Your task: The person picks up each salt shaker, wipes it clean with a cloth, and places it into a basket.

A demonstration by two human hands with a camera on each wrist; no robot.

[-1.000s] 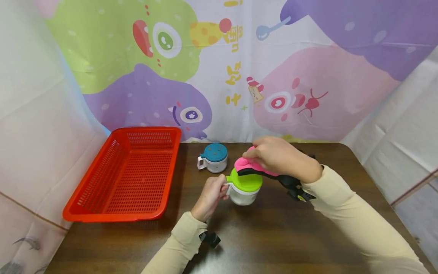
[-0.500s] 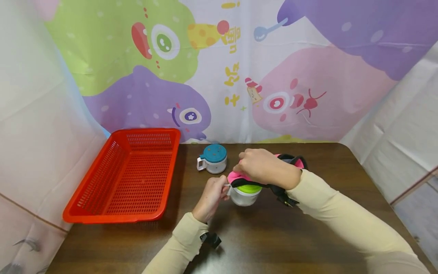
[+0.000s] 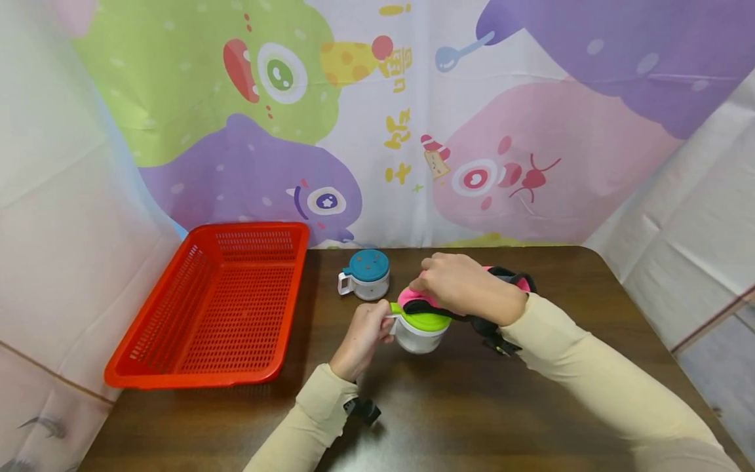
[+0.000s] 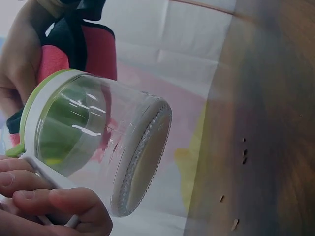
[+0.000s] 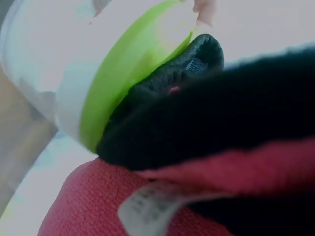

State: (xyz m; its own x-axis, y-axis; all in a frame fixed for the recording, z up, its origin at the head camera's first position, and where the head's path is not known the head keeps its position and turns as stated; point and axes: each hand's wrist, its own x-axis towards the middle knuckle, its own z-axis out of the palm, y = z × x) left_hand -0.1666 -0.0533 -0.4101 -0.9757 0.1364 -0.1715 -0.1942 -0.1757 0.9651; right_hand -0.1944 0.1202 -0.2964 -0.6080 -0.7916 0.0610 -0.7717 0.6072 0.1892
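A clear glass seasoning jar [image 3: 417, 336] with a lime-green lid [image 3: 432, 321] is held above the table, and my left hand [image 3: 362, 334] grips its white handle. In the left wrist view the jar [image 4: 98, 132] looks tilted, with fingers curled round the handle [image 4: 47, 172]. My right hand [image 3: 466, 283] holds a pink cloth [image 3: 413, 297] with black edging against the lid. The right wrist view shows the black edging [image 5: 162, 113] touching the green lid [image 5: 128, 69], and a white label [image 5: 150, 206] on the cloth. My right fingertips are mostly hidden.
A second jar [image 3: 370, 288] with a teal lid stands behind my left hand. Left of it sits a red plastic basket [image 3: 289, 308]. A printed cloth backdrop [image 3: 401, 216] hangs along the table's [image 3: 472, 419] back edge. Several small dark crumbs [image 4: 244, 153] lie on the tabletop.
My right hand has moved the cloth left over the green lid, covering most of it, then slightly back right, showing more lid. The left hand keeps its hold on the jar.
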